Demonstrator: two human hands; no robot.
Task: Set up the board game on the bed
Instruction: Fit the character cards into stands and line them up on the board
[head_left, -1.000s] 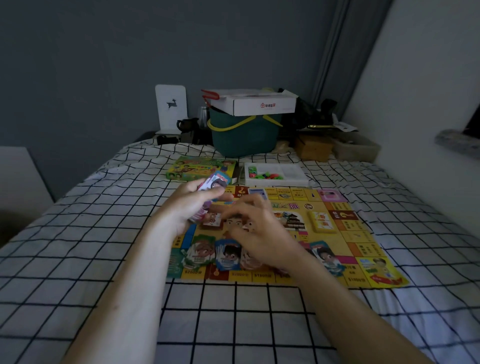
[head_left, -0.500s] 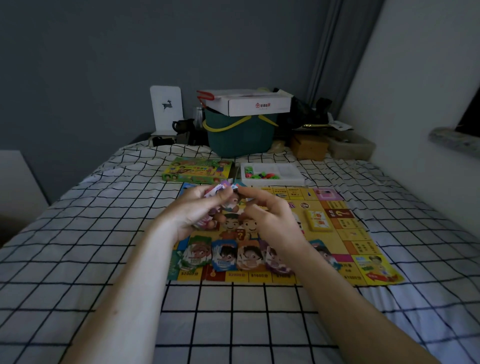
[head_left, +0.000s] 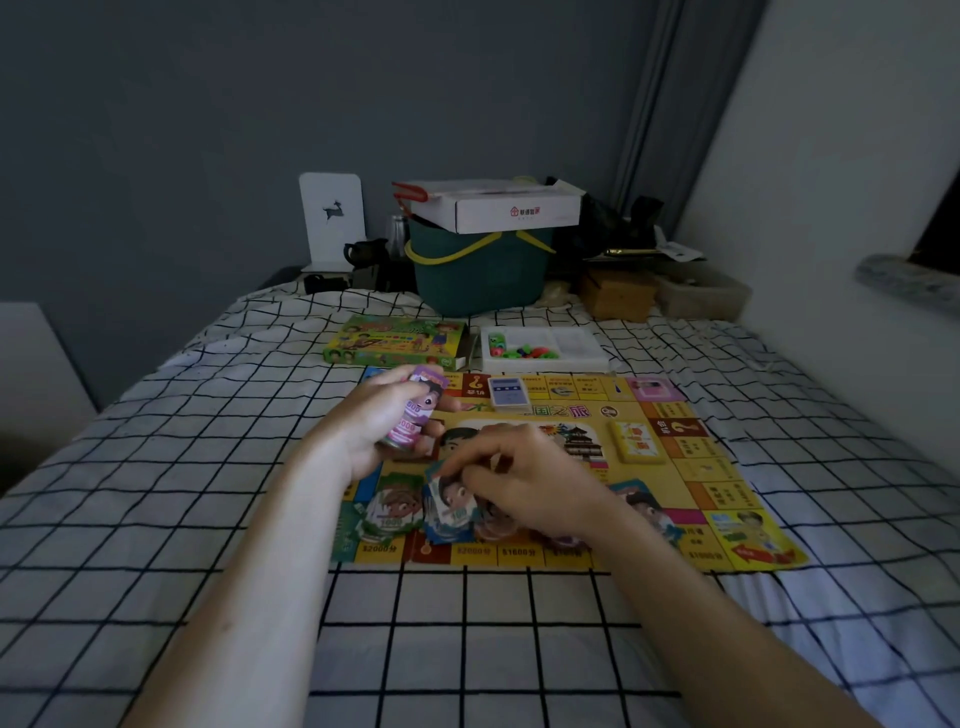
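Game board (head_left: 670, 462), yellow, lies flat on the bed (head_left: 156, 467), on a white sheet with a black grid; its near edge shows printed price squares. Left hand (head_left: 379, 431) is raised over the board's left part, fingers curled round a stack of play-money notes (head_left: 415, 415), the top one pink and purple with a cartoon face. Right hand (head_left: 530, 483) is low over the board's near row, fingertips pinching a single blue note (head_left: 452, 499) at its upper edge; that note sits on a blue pile, tilted. Just left of it lies a green pile of notes (head_left: 392, 512); further piles are mostly hidden under the right hand and wrist, colours hard to tell; one more blue note (head_left: 641, 501) shows beyond the right wrist. Blue card deck (head_left: 508, 392) rests on the board's far edge; yellow card deck (head_left: 638, 441) rests on its right part. Beyond the board, on the sheet: the green game box (head_left: 395, 340) and, just beside it to the right, a white tray (head_left: 576, 345) with small green and red pieces in its left compartment. At the head of the bed stands a dark green basket (head_left: 478, 275) with a yellow handle, a white carton (head_left: 498, 205) across its top; a white bookend (head_left: 332, 221) with a deer figure stands to the left.
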